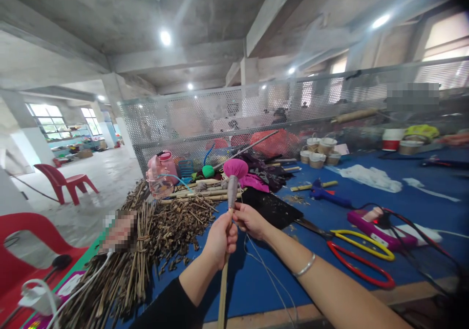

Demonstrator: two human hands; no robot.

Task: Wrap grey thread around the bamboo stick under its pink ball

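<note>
My left hand (219, 241) is wrapped around a pale wooden stick (224, 290), which stands nearly upright in front of me. At the stick's top is a ball-shaped pink cloth head (235, 168), with a grey wrapped neck (232, 192) below it. My right hand (249, 220) has its fingers pinched together at the base of that neck, touching the stick. A thin grey thread (269, 273) runs from the pinched fingers and hangs in loose strands down to the table's front edge. The fingertips partly hide where the thread meets the stick.
Dry twigs (176, 226) are heaped to the left on the blue table (264, 295). Large scissors (361, 256), a purple power strip (381, 229) and a blue glue gun (330, 195) lie right. Behind stand a pink jug (166, 165), small tubs (317, 159) and a perforated metal screen (205, 114).
</note>
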